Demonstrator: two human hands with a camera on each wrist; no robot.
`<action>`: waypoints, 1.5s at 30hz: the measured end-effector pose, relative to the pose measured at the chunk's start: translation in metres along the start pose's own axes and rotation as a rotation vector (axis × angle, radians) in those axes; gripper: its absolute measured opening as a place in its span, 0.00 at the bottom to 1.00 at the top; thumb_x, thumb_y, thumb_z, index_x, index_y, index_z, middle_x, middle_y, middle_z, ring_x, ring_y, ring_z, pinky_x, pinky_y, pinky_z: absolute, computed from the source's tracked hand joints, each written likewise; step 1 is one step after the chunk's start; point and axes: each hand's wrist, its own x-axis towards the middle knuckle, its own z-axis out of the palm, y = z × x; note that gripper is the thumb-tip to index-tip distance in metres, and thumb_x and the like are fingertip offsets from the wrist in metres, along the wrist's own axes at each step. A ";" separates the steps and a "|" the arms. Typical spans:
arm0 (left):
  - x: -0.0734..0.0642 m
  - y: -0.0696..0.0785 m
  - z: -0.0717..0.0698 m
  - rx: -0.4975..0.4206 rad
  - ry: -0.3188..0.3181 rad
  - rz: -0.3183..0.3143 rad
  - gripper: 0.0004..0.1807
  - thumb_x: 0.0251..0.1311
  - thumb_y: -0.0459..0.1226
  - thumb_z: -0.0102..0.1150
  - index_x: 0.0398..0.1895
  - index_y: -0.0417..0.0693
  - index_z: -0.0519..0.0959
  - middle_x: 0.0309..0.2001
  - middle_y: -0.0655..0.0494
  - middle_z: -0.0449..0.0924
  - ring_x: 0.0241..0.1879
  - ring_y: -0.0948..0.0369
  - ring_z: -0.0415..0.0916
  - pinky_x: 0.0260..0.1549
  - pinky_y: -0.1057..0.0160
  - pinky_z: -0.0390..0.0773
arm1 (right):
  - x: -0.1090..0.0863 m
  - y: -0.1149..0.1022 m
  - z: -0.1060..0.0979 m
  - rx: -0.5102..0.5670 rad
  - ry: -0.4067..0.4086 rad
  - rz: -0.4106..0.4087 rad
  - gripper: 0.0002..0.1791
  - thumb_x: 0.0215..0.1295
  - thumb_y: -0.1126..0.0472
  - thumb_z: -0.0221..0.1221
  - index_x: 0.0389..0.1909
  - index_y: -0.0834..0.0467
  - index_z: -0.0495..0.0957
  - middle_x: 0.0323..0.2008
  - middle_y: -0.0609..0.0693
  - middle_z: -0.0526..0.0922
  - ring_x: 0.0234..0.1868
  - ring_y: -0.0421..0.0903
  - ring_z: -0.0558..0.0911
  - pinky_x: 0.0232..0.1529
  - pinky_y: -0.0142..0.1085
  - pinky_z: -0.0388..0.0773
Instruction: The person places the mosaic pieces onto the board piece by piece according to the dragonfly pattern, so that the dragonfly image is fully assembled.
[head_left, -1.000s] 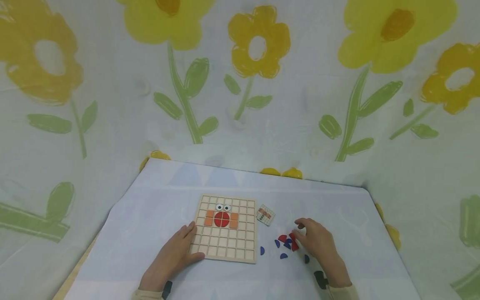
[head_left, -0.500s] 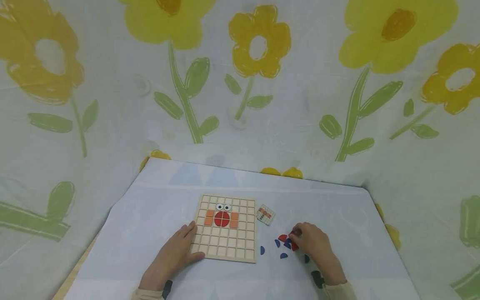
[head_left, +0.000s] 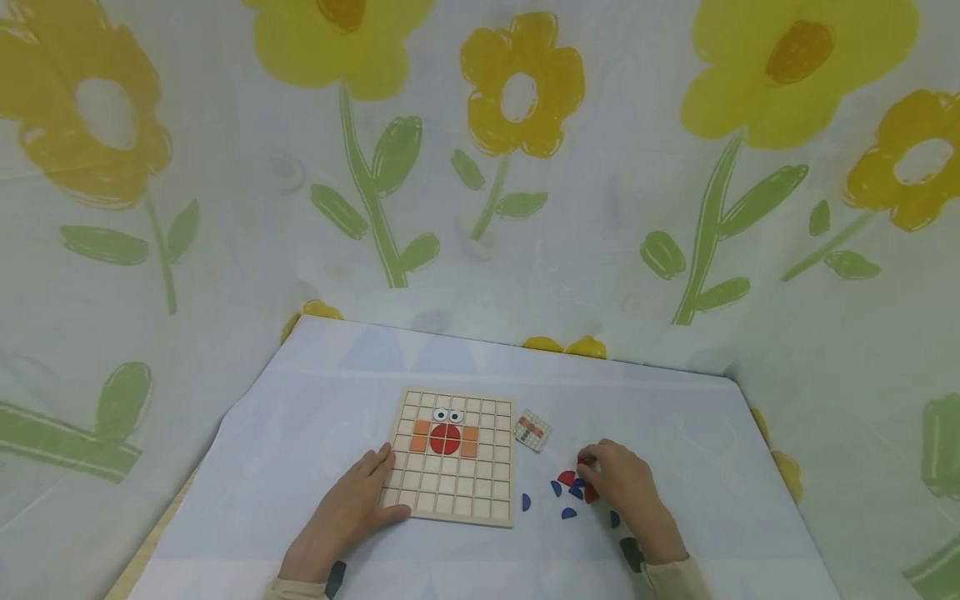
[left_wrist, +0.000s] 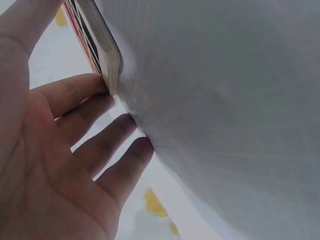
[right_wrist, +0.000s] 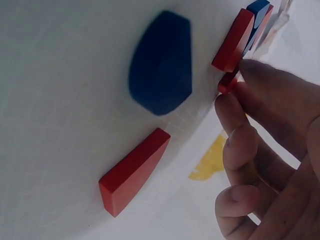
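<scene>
- The left hand [head_left: 356,496] lies at the near-left corner of a square light-wood grid board [head_left: 447,483]: fingers nearly straight along the left edge, thumb spread apart from them at the near edge. It touches the board without curling round it.
- The right hand [head_left: 618,479] is nearly closed at thumb and fingertips, pinching a small red piece [right_wrist: 227,84] above the loose pieces; its other fingers are bent. The full outline of the held piece is hidden by the fingers.
- The board rests flat on a white cloth-covered surface [head_left: 637,400]. Its cells carry two white eye tiles with black pupils [head_left: 448,415], a red disc made of quarter pieces [head_left: 445,439] directly below, and orange square tiles [head_left: 468,448] on both sides of the disc.
- Right of the board lie loose red curved pieces [head_left: 566,478] and blue half-disc pieces [head_left: 568,513]; some sit close together under the right hand, one blue piece lies just beside the board and another near the right wrist.
- A small printed grid card [head_left: 533,430] lies tilted near the board's right edge, its picture in orange, red and dark tones.
- Behind the surface hangs a white backdrop with yellow flowers [head_left: 592,208].
</scene>
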 end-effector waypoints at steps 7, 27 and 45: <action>0.000 0.001 -0.001 -0.003 -0.002 -0.008 0.53 0.53 0.58 0.72 0.75 0.36 0.64 0.77 0.44 0.58 0.75 0.42 0.55 0.73 0.45 0.61 | 0.001 0.000 -0.001 -0.022 -0.008 0.000 0.12 0.58 0.57 0.74 0.43 0.55 0.88 0.32 0.46 0.82 0.29 0.43 0.76 0.33 0.39 0.84; 0.000 0.003 -0.001 -0.011 -0.015 -0.014 0.53 0.53 0.57 0.72 0.75 0.35 0.64 0.77 0.44 0.57 0.75 0.41 0.55 0.73 0.44 0.60 | 0.001 -0.001 0.000 -0.055 0.002 -0.046 0.12 0.58 0.57 0.74 0.42 0.55 0.88 0.30 0.45 0.80 0.28 0.42 0.74 0.33 0.36 0.83; -0.001 0.002 -0.001 0.002 -0.012 -0.008 0.53 0.54 0.58 0.72 0.75 0.36 0.64 0.78 0.45 0.57 0.75 0.42 0.55 0.73 0.45 0.61 | 0.007 -0.042 -0.003 0.029 0.229 -0.286 0.15 0.56 0.55 0.75 0.45 0.51 0.87 0.34 0.43 0.82 0.31 0.38 0.78 0.35 0.29 0.83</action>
